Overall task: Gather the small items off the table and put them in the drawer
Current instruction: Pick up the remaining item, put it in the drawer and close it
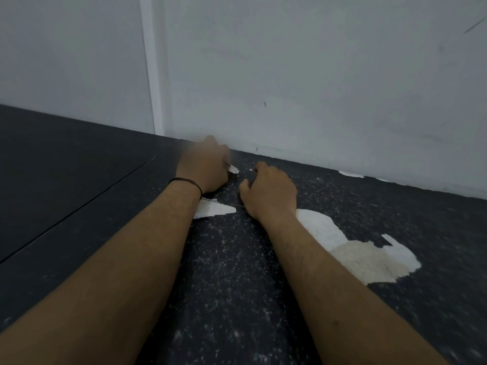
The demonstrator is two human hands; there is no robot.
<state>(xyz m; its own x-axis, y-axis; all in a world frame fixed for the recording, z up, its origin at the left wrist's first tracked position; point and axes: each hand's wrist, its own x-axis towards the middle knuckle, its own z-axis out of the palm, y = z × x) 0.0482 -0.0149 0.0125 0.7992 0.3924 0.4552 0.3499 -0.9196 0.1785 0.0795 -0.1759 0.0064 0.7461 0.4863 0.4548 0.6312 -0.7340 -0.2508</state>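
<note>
Both my arms reach far across a dark speckled table (232, 272) toward the white wall. My left hand (204, 167) has its fingers closed around a small silvery metal item (233, 169) whose tip sticks out to the right; it looks like a nail clipper. My right hand (268, 193) rests just to the right, fingers curled down on the tabletop; whatever lies under them is hidden. A tiny white fleck (251, 169) lies between the two hands. No drawer is in view.
The table's dark coating has peeled, leaving pale patches (369, 256) beside my right forearm and a smaller one (213, 209) under my left wrist. A smooth dark panel (66, 180) with a seam lies to the left. The white wall (316, 88) closes off the far edge.
</note>
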